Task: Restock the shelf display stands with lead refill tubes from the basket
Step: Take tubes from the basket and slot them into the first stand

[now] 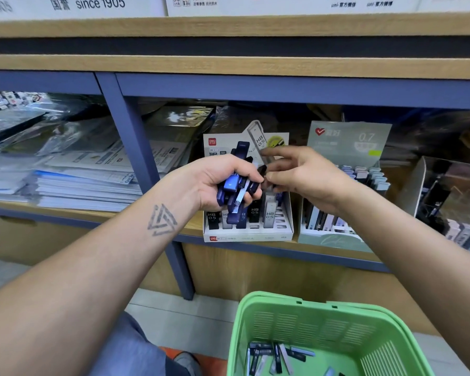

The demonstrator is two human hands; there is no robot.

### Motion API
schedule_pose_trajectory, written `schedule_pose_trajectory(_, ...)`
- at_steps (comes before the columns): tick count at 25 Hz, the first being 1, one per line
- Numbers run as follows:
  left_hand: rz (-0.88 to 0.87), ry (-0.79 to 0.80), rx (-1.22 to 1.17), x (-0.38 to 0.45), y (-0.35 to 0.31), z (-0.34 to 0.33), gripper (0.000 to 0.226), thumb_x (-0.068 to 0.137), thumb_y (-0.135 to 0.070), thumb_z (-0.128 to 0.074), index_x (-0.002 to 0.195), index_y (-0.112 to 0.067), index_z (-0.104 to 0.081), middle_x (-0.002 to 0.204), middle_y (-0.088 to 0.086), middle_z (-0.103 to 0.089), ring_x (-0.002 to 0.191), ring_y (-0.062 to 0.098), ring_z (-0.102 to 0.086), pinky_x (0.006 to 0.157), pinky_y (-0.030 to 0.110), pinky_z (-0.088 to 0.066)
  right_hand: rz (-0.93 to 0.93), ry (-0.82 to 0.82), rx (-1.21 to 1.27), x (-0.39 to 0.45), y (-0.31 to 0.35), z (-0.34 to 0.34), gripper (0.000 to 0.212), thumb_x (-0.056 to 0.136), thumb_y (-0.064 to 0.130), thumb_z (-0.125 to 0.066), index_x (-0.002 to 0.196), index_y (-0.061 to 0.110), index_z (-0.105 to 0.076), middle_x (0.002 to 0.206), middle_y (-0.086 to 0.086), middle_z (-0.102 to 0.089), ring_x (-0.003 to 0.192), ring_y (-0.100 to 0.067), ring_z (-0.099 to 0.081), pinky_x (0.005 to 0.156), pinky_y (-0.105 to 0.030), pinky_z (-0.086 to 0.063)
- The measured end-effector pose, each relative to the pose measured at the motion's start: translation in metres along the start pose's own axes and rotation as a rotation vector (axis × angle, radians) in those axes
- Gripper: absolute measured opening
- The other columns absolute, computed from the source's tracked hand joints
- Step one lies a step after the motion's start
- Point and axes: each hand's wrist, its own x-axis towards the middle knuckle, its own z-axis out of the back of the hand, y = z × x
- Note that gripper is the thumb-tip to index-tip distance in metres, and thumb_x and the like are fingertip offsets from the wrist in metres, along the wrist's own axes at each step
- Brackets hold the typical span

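My left hand [223,180] grips a bunch of lead refill tubes [235,189], dark blue, black and white, in front of the white HB 0.5 display stand [248,234] on the shelf. My right hand [301,175] is beside it and pinches the top of one dark tube [263,170] in that bunch. Several tubes stand in the white stand's slots. A pale green 0.7 display stand [334,240] with more tubes sits to its right. The green basket [323,321] below holds several loose tubes [277,358].
A blue shelf post [136,147] stands left of the stands. Stacks of wrapped paper and booklets [65,183] fill the left bay. A clear box of tubes [456,202] sits at the far right. A wooden shelf edge [228,66] runs overhead.
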Motion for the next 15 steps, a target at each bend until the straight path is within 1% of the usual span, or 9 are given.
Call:
schedule_pose_trajectory(2,-0.002,0.027,0.020,-0.001,0.000,-0.006,0.016,0.088,0.004,-0.058,0.102,-0.003,-0.056,0.079,0.015,-0.059,0.064,0.020,-0.061,0.046,0.021,-0.049,0.012,0.017,0.108,-0.003,-0.005,0.008,0.038,0.091,-0.010,-0.064,0.124,0.008,-0.066,0.105,-0.015,-0.066,0.091,-0.019,-0.069,0.085,-0.026,-0.059)
schedule_pose_trajectory(4,0.003,0.014,0.065,-0.001,0.000,-0.014,0.010,0.089,0.005,-0.059,0.096,-0.002,-0.058,0.077,0.014,-0.062,0.063,0.019,-0.063,0.047,0.021,-0.050,0.015,0.007,0.157,-0.007,-0.008,0.017,0.033,0.087,-0.008,-0.069,0.117,0.007,-0.070,0.106,-0.017,-0.068,0.094,-0.022,-0.070,0.089,-0.029,-0.059)
schedule_pose_trajectory(6,0.001,0.002,0.129,-0.001,0.000,-0.022,0.007,0.088,0.005,-0.062,0.091,-0.001,-0.061,0.075,0.013,-0.064,0.064,0.019,-0.065,0.048,0.020,-0.051,-0.014,0.013,0.221,-0.012,-0.007,0.025,0.030,0.086,-0.005,-0.072,0.114,0.005,-0.071,0.101,-0.016,-0.071,0.091,-0.024,-0.072,0.090,-0.034,-0.059)
schedule_pose_trajectory(8,-0.003,0.015,0.148,0.000,0.000,-0.033,0.006,0.088,0.005,-0.062,0.088,-0.001,-0.062,0.075,0.013,-0.064,0.065,0.018,-0.064,0.049,0.019,-0.050,-0.036,-0.016,0.265,-0.017,-0.005,0.033,0.025,0.085,-0.006,-0.071,0.108,0.004,-0.071,0.090,-0.012,-0.072,0.083,-0.022,-0.071,0.086,-0.034,-0.059)
schedule_pose_trajectory(10,-0.024,0.026,0.099,0.002,0.001,-0.042,0.005,0.089,0.004,-0.061,0.090,0.000,-0.061,0.077,0.015,-0.063,0.066,0.019,-0.064,0.048,0.018,-0.050,-0.059,-0.068,0.304,-0.021,-0.003,0.044,0.022,0.085,-0.010,-0.069,0.103,0.003,-0.071,0.082,-0.009,-0.072,0.077,-0.018,-0.071,0.080,-0.030,-0.060)
schedule_pose_trajectory(13,-0.032,0.021,0.019,0.013,0.004,-0.058,0.010,0.089,0.001,-0.059,0.099,0.003,-0.059,0.083,0.019,-0.065,0.067,0.020,-0.064,0.046,0.019,-0.050,-0.061,-0.147,0.312,-0.034,-0.007,0.071,0.020,0.083,-0.011,-0.070,0.098,0.003,-0.072,0.079,-0.009,-0.073,0.076,-0.018,-0.073,0.071,-0.025,-0.059)
schedule_pose_trajectory(15,-0.027,0.015,0.028,0.022,0.006,-0.072,0.006,0.089,0.001,-0.059,0.096,0.001,-0.058,0.082,0.018,-0.065,0.064,0.019,-0.064,0.045,0.019,-0.050,-0.056,-0.201,0.308,-0.047,-0.012,0.088,0.019,0.082,-0.011,-0.071,0.096,0.002,-0.072,0.080,-0.011,-0.073,0.078,-0.020,-0.073,0.072,-0.025,-0.059)
